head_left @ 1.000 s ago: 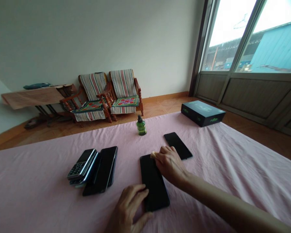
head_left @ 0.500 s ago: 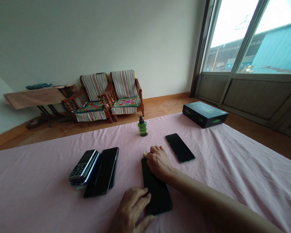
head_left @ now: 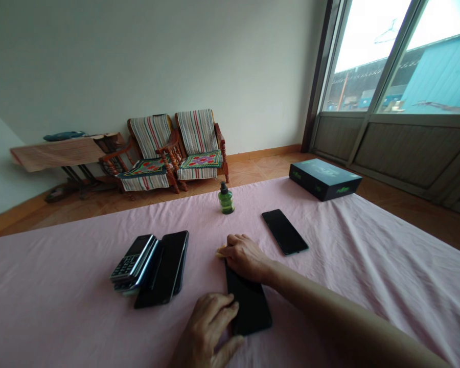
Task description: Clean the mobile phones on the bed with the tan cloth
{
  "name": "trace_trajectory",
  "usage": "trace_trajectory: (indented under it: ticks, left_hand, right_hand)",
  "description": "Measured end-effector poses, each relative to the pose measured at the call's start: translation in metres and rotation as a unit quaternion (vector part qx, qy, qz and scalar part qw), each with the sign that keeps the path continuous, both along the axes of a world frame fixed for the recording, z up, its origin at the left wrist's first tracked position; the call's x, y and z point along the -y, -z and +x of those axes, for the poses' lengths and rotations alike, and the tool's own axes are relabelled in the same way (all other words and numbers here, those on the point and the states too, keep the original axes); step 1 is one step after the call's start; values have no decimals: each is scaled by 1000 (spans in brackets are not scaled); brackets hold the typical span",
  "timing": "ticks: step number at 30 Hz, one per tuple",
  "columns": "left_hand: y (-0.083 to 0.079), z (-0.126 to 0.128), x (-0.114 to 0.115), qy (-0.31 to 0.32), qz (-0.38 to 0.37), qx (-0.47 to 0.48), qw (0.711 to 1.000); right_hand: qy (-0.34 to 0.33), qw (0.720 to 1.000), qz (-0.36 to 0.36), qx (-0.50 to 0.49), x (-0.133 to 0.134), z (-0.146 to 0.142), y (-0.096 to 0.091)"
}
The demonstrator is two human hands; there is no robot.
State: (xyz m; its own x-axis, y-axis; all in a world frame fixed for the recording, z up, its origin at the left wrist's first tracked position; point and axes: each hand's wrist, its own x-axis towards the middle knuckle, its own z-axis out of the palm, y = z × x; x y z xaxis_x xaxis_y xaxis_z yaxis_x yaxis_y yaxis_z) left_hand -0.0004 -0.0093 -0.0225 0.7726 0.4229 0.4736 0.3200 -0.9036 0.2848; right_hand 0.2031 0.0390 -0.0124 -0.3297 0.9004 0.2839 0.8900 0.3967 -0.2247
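Wad (head_left: 220, 252) at the far end of the phone (head_left: 252, 309)

Your right hand (head_left: 245, 257) pinches the soft, pale wad at the flat black phone's far-left corner; your left hand (head_left: 210, 324) rests with fingers parted, tips on its left edge. The phone lies on creased pink cloth (head_left: 69, 271) between a keypad-topped stack (head_left: 134, 263) at left and a far phone (head_left: 284, 232) at right. Beyond stand a green bottle (head_left: 226, 201), a boxy black carton (head_left: 325, 180) and striped chairs (head_left: 199, 145). Cloth stretches wide to both sides, its far edge just past the bottle.
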Motion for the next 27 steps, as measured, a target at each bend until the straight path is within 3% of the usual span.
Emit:
trace_trajectory:
  ticks: [5, 13, 20, 27]
  left_hand:
    - [-1, 0, 2, -5, -13, -4, 1000]
    - [-6, 5, 8, -16, -51, -11, 999]
    - [-1, 4, 14, -100, -92, 42, 990]
    - [-1, 4, 10, -73, -131, -24, 988]
  right_hand:
    - [-35, 999, 4, -12, 13, -1, 1]
    - [-59, 997, -12, -46, 57, -2, -2]
    - [-60, 996, -35, -54, 70, -4, -4]
    - [-92, 991, -43, -84, 91, -9, -6]
